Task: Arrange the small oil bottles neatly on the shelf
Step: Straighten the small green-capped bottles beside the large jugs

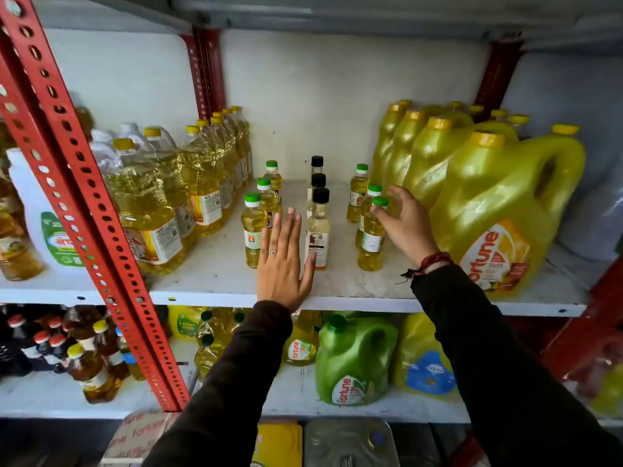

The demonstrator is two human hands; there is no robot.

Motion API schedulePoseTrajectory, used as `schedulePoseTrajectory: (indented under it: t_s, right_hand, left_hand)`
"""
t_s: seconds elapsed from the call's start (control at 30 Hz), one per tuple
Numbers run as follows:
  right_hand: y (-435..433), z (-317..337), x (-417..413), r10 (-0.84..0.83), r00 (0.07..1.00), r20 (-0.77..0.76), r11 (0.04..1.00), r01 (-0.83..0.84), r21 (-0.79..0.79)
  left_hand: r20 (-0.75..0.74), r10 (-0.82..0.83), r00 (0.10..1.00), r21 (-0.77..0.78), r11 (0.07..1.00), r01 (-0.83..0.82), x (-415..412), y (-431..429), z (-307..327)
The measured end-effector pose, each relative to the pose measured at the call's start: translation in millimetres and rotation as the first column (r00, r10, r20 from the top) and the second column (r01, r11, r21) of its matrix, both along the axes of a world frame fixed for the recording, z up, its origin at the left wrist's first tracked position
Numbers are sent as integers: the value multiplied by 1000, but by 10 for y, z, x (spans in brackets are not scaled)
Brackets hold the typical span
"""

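Both dark sleeves are reaching up to the white shelf [337,288] with the small oil bottles.

Left hand [285,261] is lying flat and open, fingers spread, between a green-capped bottle [253,230] and the front black-capped bottle [318,230]. Right hand [404,224] is curling loosely around the front right green-capped bottle [372,237], beside the big yellow jugs [505,210].

The left hand [282,264] hides part of the front green-capped bottle [253,227].
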State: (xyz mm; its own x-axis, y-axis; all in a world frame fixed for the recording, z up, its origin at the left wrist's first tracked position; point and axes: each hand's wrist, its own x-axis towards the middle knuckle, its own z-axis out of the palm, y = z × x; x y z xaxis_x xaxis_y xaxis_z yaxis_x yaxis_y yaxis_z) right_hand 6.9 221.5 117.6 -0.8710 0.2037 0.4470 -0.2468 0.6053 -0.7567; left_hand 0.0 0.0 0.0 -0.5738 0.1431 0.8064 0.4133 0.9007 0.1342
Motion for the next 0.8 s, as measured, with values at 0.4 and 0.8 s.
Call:
schedulePoseTrajectory:
  t_s: [0.4, 0.8]
  right_hand:
    - [83, -219, -268, 37, 994, 100, 979, -16, -201]
    - [40, -249, -298, -75, 997, 28, 978, 79, -193]
  left_hand:
    - [104, 93, 990, -42, 995, -89, -150, 5, -272]
    - [114, 152, 982, -61, 987, -146, -153, 0, -294]
